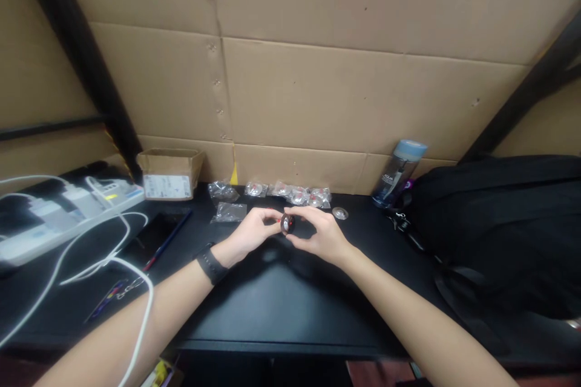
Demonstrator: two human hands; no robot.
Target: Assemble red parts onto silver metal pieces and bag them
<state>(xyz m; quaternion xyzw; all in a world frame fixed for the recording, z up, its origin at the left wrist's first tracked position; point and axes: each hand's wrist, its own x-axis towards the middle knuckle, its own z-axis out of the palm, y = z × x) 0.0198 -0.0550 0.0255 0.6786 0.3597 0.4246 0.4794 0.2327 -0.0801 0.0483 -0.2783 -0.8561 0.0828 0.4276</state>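
Observation:
A small round dark object (287, 224) with a shiny middle and a red spot is held between both hands above the black table. My left hand (258, 231), with a black band at the wrist, pinches its left side. The fingers of my right hand (320, 234) close on its top and right side. Behind the hands lie several clear plastic packets (299, 195) with shiny round pieces inside. A loose round transparent disc (340, 213) rests just right of them. Flat clear bags (230, 212) lie to the left of the packets.
An open cardboard box (170, 174) stands at the back left. A white power strip (68, 224) with cables and a dark phone-like device (154, 236) are on the left. A bottle (397, 174) and a black backpack (494, 236) occupy the right.

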